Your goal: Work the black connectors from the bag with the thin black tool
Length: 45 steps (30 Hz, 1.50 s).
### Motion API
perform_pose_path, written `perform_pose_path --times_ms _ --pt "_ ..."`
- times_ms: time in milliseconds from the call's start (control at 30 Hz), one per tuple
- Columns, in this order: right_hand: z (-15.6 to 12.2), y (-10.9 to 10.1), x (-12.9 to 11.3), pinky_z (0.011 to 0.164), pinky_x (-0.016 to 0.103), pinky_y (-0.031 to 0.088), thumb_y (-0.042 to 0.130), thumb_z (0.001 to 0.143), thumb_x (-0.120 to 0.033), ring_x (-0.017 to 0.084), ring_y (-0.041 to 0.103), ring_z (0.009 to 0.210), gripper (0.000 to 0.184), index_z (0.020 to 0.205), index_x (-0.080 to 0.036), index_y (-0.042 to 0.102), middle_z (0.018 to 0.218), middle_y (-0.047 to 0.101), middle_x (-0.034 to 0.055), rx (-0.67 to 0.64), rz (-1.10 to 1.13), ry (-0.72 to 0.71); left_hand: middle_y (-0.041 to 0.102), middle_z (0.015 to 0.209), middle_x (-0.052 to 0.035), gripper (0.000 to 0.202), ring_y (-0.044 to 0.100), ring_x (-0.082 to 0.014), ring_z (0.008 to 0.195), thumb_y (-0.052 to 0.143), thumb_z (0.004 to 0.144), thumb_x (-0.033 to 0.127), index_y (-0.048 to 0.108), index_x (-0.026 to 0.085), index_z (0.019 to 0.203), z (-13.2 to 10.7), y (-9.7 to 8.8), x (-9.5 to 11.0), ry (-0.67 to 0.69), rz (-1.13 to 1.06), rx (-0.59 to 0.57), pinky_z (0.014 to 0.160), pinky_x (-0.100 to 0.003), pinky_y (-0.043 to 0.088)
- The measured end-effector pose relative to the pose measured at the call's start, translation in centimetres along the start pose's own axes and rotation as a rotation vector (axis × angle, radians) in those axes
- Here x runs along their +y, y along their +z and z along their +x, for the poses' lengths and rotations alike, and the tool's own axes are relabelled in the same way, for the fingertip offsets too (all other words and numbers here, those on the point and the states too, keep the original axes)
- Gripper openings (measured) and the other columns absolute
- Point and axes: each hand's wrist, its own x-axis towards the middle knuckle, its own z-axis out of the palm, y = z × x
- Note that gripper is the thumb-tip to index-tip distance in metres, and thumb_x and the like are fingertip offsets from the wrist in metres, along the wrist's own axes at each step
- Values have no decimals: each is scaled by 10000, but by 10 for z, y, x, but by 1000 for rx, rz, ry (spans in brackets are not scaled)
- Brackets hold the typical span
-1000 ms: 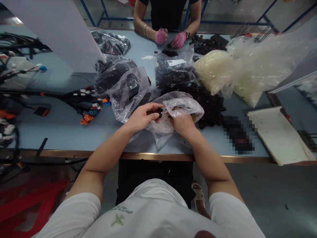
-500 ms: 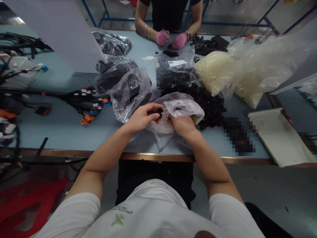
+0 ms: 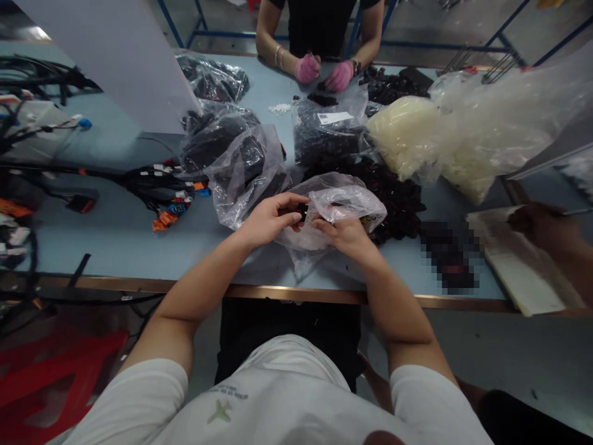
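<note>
My left hand (image 3: 269, 219) pinches a small black connector (image 3: 302, 213) between thumb and fingers, just above the table near its front edge. My right hand (image 3: 345, 235) is closed beside it, fingertips touching the same connector; what else it holds is hidden. Both hands hover at the mouth of a clear plastic bag (image 3: 345, 198) that lies on the light blue table (image 3: 115, 228).
Several bags of black parts (image 3: 241, 164) and a loose pile of dark connectors (image 3: 398, 194) lie behind. Bags of white parts (image 3: 417, 133) sit right. A wire harness (image 3: 152, 185) lies left. A person with pink gloves (image 3: 324, 71) works opposite. Another person's hand (image 3: 542, 225) with a pen reaches over a notebook (image 3: 519, 266).
My right hand has drawn back from the bag to meet the connector in my left hand. Another person's hand has come in over the notebook at the right.
</note>
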Motion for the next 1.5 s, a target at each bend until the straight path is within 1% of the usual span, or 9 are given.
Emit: perform_pose_path --times_ms 100,200,333,633,767,900,1100,1367,1500 --pt "-3 -3 -11 738 377 568 783 893 -607 197 632 717 387 783 -242 717 738 677 20 12 250 88 775 969 -69 407 750 -168 778 735 883 212 715 136 1282 0 1 2 -3 2 5 753 -325 636" --pt "-5 -3 -21 607 331 504 862 819 -579 159 572 637 385 766 -224 725 691 638 2 47 385 163 772 958 -66 401 743 -162 776 733 881 198 713 128 1275 0 2 3 -11 13 11 746 -318 635" --pt "-6 1 -26 592 307 498 879 788 -513 163 615 683 344 908 -207 776 731 675 3 125 480 214 776 940 -63 399 734 -153 775 713 892 176 704 124 1288 -1 4 4 -25 22 11 748 -308 633" --pt "-4 7 -22 686 310 542 889 791 -516 170 685 725 374 949 -204 755 767 750 10 101 532 183 794 984 -74 382 749 -160 778 730 866 177 703 118 1243 -2 9 3 0 -10 28 758 -317 636" --pt "-4 9 -21 618 294 498 899 778 -559 158 647 676 398 896 -205 760 741 743 15 124 552 180 802 994 -73 392 760 -168 789 744 856 179 709 123 1242 -2 10 4 -4 19 37 773 -324 641" --pt "-4 10 -20 495 266 357 900 757 -553 94 477 529 396 849 -193 763 679 687 -10 130 552 232 804 979 -66 393 750 -156 760 753 854 191 713 132 1240 -2 10 4 6 41 44 781 -322 640" --pt "-4 11 -17 468 261 264 870 766 -515 72 377 494 357 803 -182 747 607 614 -31 103 537 284 800 1019 -64 411 747 -159 783 782 836 239 716 144 1230 -3 11 1 9 43 38 788 -325 635" --pt "-2 8 -19 510 268 323 860 774 -556 122 511 611 394 746 -198 699 660 615 -2 67 471 231 788 1004 -60 406 741 -159 782 801 831 260 731 153 1217 -2 10 -3 31 64 30 806 -338 636" --pt "-2 6 -20 505 267 308 851 783 -572 120 483 608 414 714 -205 671 653 602 -2 40 468 237 796 1041 -68 400 744 -163 801 796 840 271 739 162 1221 -2 10 -4 24 81 29 810 -343 640"
